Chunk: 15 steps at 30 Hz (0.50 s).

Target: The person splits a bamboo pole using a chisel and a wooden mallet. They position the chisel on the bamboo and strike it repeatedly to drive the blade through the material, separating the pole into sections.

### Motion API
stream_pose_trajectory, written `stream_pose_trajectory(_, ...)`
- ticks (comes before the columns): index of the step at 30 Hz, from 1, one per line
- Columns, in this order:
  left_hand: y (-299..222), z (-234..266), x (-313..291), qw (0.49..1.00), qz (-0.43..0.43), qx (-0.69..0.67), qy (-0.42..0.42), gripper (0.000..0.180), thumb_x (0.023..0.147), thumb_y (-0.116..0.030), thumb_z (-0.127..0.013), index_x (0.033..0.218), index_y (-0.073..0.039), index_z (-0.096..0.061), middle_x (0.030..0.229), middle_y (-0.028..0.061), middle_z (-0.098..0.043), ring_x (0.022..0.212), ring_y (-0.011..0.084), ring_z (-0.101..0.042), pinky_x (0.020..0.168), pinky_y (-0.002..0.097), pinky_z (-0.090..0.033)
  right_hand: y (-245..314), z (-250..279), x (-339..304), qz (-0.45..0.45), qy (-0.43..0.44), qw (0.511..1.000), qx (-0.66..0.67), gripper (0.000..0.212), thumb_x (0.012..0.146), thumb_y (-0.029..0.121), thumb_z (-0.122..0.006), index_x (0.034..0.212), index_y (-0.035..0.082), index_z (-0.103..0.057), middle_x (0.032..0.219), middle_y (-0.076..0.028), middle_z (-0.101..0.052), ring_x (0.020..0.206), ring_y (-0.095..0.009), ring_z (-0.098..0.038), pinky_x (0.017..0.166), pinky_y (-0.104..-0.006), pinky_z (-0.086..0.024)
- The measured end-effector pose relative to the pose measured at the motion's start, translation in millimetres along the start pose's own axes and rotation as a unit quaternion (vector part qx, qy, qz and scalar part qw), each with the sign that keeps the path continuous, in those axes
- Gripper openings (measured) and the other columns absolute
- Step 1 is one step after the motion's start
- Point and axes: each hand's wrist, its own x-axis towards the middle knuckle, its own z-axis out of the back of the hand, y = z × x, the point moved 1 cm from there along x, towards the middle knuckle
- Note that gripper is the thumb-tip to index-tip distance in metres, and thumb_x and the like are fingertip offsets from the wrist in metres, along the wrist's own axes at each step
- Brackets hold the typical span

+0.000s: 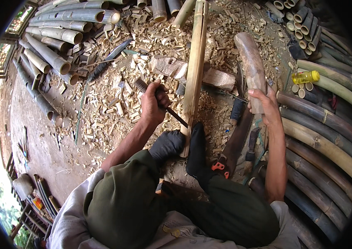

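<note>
In my left hand [154, 103] is a chisel [177, 117], fingers closed around its dark handle, its blade slanting down to the near part of a long bamboo piece [193, 79]. That piece stretches away from me between my two dark-socked feet [167, 146], which press against its near end. My right hand [266, 103] grips the narrow end of a thick wooden mallet [251, 58], raised to the right of the bamboo. Behind the bamboo piece lie pale stone blocks [219, 79], apparently under or beside it.
Wood chips [114, 112] cover the ground. A saw [235, 145] with an orange-red handle lies by my right foot, near a dark-handled knife [237, 108]. Bamboo poles [321, 141] stack along the right; cut bamboo tubes [55, 35] lie far left. A yellow bottle [305, 77] rests on the right-hand poles.
</note>
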Motion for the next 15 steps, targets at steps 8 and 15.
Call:
stream_pose_trajectory(8, 5, -41, -24, 0.984, -0.101, 0.143, 0.043, 0.036, 0.096, -0.035, -0.070, 0.080, -0.006, -0.058, 0.061, -0.0051, -0.043, 0.052, 0.0078, -0.038, 0.047, 0.0269, -0.032, 39, -11, -24, 0.067, 0.021, 0.997, -0.027, 0.061, 0.079, 0.024, -0.078, 0.128, -0.002, -0.054, 0.090, -0.006, -0.063, 0.064, -0.013, -0.063, 0.053, -0.0277, -0.052)
stream_pose_trajectory(15, 22, -75, -55, 0.884, -0.140, 0.433, 0.108, 0.016, 0.094, -0.015, -0.075, 0.097, -0.001, -0.070, 0.080, 0.0035, -0.070, 0.068, 0.0086, -0.063, 0.058, 0.0238, -0.050, 109, -49, -58, 0.298, 0.052, 0.936, -0.178, 0.063, 0.076, 0.023, -0.077, 0.128, 0.000, -0.051, 0.101, -0.013, -0.065, 0.082, -0.021, -0.066, 0.071, -0.0393, -0.056)
